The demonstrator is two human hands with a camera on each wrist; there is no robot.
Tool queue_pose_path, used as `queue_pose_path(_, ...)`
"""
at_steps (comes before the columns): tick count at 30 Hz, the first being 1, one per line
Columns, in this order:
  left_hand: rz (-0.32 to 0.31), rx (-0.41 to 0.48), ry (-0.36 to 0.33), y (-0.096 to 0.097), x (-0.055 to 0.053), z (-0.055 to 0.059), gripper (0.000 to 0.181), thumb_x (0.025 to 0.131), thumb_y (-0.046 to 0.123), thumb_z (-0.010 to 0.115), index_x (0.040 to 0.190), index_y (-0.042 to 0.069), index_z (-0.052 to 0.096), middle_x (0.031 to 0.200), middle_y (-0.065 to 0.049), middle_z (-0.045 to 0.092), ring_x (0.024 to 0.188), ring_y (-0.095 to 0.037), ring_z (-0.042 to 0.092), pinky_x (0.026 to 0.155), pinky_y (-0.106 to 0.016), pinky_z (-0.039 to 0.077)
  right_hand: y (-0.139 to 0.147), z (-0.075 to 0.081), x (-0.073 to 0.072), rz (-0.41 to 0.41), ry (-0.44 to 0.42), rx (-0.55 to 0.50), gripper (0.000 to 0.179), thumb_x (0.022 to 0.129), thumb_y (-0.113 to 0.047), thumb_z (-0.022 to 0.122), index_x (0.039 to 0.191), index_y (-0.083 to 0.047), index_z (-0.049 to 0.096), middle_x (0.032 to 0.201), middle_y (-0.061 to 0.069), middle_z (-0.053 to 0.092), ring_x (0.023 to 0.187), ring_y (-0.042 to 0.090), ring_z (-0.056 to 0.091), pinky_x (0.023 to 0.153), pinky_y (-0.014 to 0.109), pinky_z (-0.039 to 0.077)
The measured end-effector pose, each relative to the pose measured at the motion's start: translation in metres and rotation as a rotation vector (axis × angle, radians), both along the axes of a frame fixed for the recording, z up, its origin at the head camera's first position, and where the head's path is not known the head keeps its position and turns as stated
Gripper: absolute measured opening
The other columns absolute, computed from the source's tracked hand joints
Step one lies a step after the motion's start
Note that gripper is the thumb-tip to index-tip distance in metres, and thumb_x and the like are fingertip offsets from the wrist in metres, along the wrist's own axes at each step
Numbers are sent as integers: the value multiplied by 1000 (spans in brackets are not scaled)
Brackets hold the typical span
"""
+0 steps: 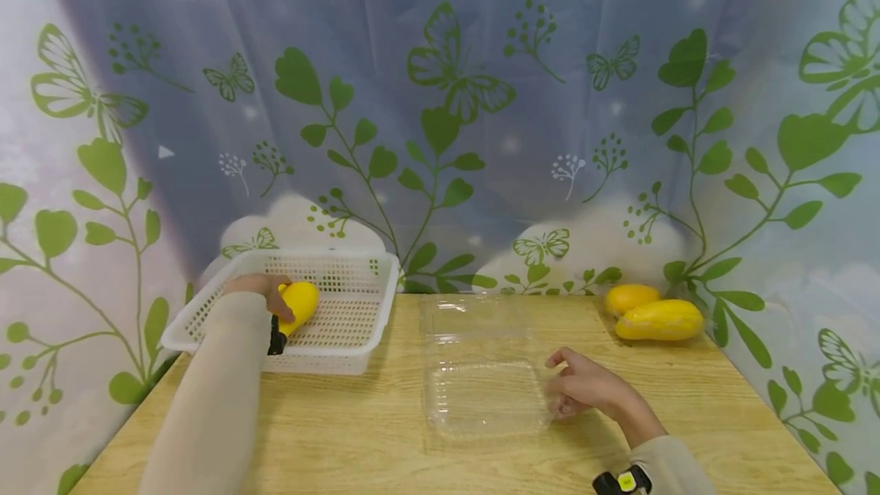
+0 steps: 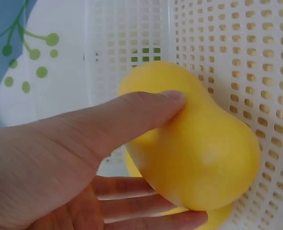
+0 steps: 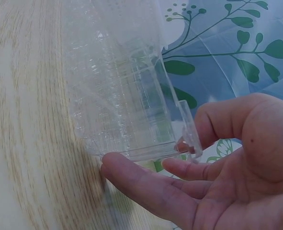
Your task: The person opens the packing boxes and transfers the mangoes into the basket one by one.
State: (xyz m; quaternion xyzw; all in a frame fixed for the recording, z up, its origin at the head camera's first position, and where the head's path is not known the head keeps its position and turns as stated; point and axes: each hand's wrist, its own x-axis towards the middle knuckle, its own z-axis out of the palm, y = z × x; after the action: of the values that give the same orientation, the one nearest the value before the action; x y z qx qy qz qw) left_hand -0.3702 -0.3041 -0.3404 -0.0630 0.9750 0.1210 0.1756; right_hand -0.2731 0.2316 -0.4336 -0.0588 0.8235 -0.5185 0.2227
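In the left wrist view, my left hand (image 2: 60, 163) holds a smooth yellow pear-shaped squash (image 2: 203, 153), thumb on its near side and fingers beneath it. More yellow shows under the squash, mostly hidden. This hand reaches into a white perforated plastic basket (image 1: 376, 304) at the table's left. On the other side, my right hand (image 1: 591, 388) is at the right edge of a clear plastic clamshell box (image 1: 488, 396). Close up, its thumb and fingers (image 3: 141, 179) pinch the box's corner rim (image 3: 191, 136). The box's lid (image 1: 474, 315) stands open toward the back.
Two yellow squashes (image 1: 660, 321) lie together at the back right of the wooden table (image 1: 344, 434). A curtain (image 1: 385, 136) with leaf and butterfly prints hangs directly behind the table and along its sides.
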Motion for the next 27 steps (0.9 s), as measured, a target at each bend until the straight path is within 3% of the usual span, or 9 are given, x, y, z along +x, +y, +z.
queue_pose_path(10,104,116,42,1,-7,-3,95,87,27,83,164,20,28,166,-29,23,146,-59,27,108,-73,39,-1,0,0,-15,4,11,52,97,-7,59,139,9,32,95,19,60,64,18,62,63,31,56)
queue_pose_path(13,85,124,34,4,-6,2,93,89,28,81,164,19,27,167,-28,21,147,-59,26,109,-73,39,-1,1,1,-10,3,12,52,97,-8,59,139,8,31,94,19,60,64,18,62,64,31,56)
queue_pose_path(20,-44,2,20,13,-11,16,88,95,38,73,165,18,25,168,-27,20,148,-57,27,112,-70,39,0,0,0,1,7,5,52,98,-8,58,139,8,31,93,18,59,63,18,60,65,34,57)
queue_pose_path(27,-123,-12,37,37,-10,37,87,99,38,67,166,17,16,168,-28,20,148,-56,31,111,-71,39,0,-1,0,19,14,-11,52,98,-8,59,138,8,30,93,18,59,63,18,60,65,33,56)
